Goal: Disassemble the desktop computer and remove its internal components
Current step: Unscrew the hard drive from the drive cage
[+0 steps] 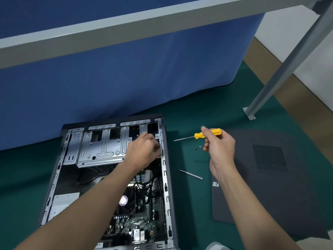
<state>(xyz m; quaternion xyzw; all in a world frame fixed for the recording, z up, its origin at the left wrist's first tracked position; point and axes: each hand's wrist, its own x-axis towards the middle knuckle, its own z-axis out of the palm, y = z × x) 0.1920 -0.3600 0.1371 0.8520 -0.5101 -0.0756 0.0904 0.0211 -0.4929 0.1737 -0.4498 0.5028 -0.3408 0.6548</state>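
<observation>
- One stage is done by my read: the side panel [270, 192] is off and lies flat on the green mat [198, 112], under and beyond my right hand [219, 143].
- Two loose screws [200, 146] sit on the mat just below the screwdriver shaft, between my two hands. A spare steel bit [191, 174] lies nearer me than the right-hand grip.
- Right hand is wrapped round the handle of the yellow screwdriver [207, 133]. The shaft points toward the case, and the tool is held in the air, touching nothing.
- Left hand [144, 150] is inside the computer case [164, 177], fingers curled down at the right end of the drive cage [100, 145], beside the case wall. The fingertips are hidden, so I can't tell whether they pinch something or only press.
- Case contents, all still seated as far as I can see:
- Drive cage is under and to the left of the left hand.
- CPU fan [126, 201] and motherboard [129, 222] are nearer me than that hand, beside my forearm.
- Power supply [63, 202] is well left of the grip, along the opposite wall.
- Black cables run from below the left hand toward the board.
- Judgement: early. The cover is out and nothing internal is out yet. The cage looks like the step in hand, which leaves the cables, fan, board and PSU.
</observation>
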